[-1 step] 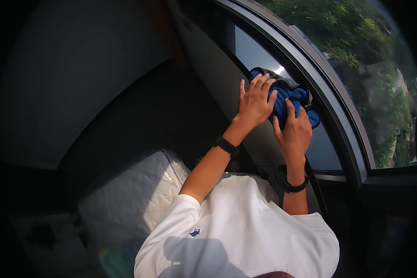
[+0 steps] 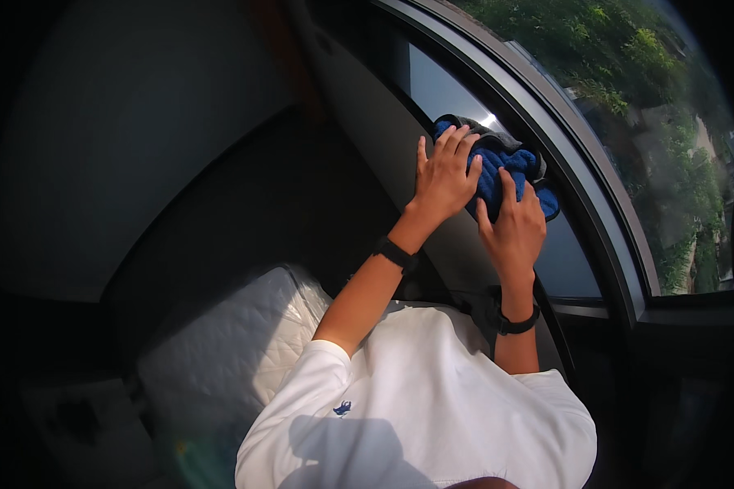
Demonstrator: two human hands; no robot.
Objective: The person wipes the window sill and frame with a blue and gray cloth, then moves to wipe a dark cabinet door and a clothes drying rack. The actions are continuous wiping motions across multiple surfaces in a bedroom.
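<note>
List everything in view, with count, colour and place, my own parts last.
Cloth: one, blue and grey with dark edging, under both hands
Reflective surface: one, grey-blue, beneath the cloth, inside the frame's curve
Window frame: one, silver-grey and black, upper right
Foliage: uncounted, green, beyond the window
Quilted item: one, white, lower left, partly shaded
Wristbands: two, black, one per wrist
Shirt: one, white, bottom centre
Left hand: one, bare, on the cloth
Right hand: one, bare, on the cloth's near edge
Far left: too dark to tell
</note>
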